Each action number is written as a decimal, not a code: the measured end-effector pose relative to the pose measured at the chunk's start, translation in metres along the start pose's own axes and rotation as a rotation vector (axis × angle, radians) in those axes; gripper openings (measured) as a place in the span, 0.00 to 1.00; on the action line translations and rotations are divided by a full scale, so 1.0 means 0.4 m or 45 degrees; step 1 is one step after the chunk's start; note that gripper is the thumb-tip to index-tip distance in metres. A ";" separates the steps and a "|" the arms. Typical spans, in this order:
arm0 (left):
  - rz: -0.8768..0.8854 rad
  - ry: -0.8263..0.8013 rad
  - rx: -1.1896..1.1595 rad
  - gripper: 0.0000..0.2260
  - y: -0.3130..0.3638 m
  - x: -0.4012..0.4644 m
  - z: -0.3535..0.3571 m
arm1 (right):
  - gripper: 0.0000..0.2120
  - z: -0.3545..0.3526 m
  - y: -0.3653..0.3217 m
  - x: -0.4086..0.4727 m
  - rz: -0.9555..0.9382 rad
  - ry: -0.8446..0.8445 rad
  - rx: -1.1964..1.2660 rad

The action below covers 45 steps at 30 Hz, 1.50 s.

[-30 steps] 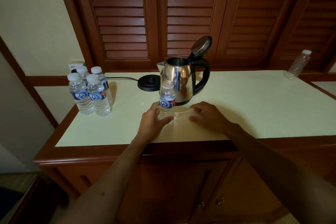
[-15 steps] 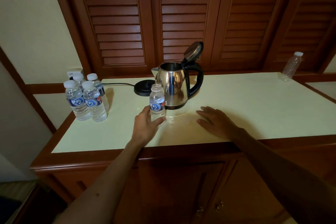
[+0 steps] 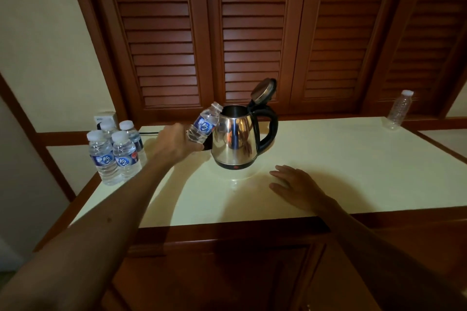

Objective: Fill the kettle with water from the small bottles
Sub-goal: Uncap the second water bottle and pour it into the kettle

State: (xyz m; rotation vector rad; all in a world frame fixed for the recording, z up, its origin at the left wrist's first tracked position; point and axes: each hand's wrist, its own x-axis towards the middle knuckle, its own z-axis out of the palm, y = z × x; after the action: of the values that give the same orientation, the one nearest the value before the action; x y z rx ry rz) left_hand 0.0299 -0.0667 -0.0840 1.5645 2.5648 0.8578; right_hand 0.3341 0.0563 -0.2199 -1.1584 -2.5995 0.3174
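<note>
While left hand point(image 3: 174, 145) grips small clear blue-labelled plastic bottle point(image 3: 204, 124), its neck tilts toward open steel kettle point(image 3: 236, 137) just right of grip; right hand point(image 3: 294, 183) flat, empty.

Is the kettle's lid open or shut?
Open. The lid is flipped up behind the handle, and the kettle shows its dark mouth. The left hand tilts a small bottle toward it.

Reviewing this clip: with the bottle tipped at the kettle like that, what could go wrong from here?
The bottle in the left hand is tilted toward the kettle, its neck at the rim; water could miss the opening and wet the counter. The right hand lies flat, not steadying the kettle, so a bump might shift it.
</note>
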 end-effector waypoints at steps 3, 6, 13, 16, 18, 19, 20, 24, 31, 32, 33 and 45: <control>0.067 -0.042 0.193 0.20 0.020 0.024 -0.026 | 0.26 0.002 0.002 0.002 0.001 0.009 -0.015; 0.083 -0.016 0.366 0.21 0.028 0.042 -0.051 | 0.27 0.001 0.003 0.002 -0.002 0.019 0.014; 0.114 -0.013 0.598 0.23 0.047 0.061 -0.101 | 0.27 -0.001 0.003 -0.001 -0.013 0.045 0.021; 0.150 -0.022 0.631 0.25 0.049 0.072 -0.108 | 0.27 -0.002 0.001 -0.003 0.001 0.039 0.039; 0.173 -0.033 0.654 0.28 0.051 0.076 -0.113 | 0.27 -0.001 0.002 -0.005 0.013 0.029 0.053; 0.185 -0.034 0.672 0.29 0.053 0.078 -0.117 | 0.27 -0.001 0.002 -0.007 0.015 0.032 0.060; 0.194 -0.035 0.683 0.29 0.056 0.080 -0.120 | 0.27 -0.002 0.000 -0.008 0.012 0.039 0.065; 0.211 -0.060 0.710 0.30 0.070 0.084 -0.138 | 0.26 -0.009 -0.009 -0.010 0.007 0.057 0.081; 0.230 -0.063 0.798 0.31 0.084 0.096 -0.147 | 0.26 -0.009 -0.011 -0.007 0.008 0.063 0.079; 0.236 -0.060 0.805 0.31 0.085 0.098 -0.148 | 0.25 -0.010 -0.013 -0.008 0.008 0.063 0.077; 0.241 -0.058 0.812 0.31 0.087 0.098 -0.149 | 0.25 -0.011 -0.014 -0.008 0.012 0.062 0.082; 0.322 -0.056 0.935 0.32 0.104 0.103 -0.164 | 0.26 0.000 -0.003 -0.001 0.016 0.063 0.068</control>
State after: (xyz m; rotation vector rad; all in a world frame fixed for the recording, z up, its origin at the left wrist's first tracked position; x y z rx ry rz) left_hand 0.0245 -0.0471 0.0015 2.0543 2.8518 -0.1771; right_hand 0.3335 0.0553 -0.2194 -1.1504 -2.5268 0.3540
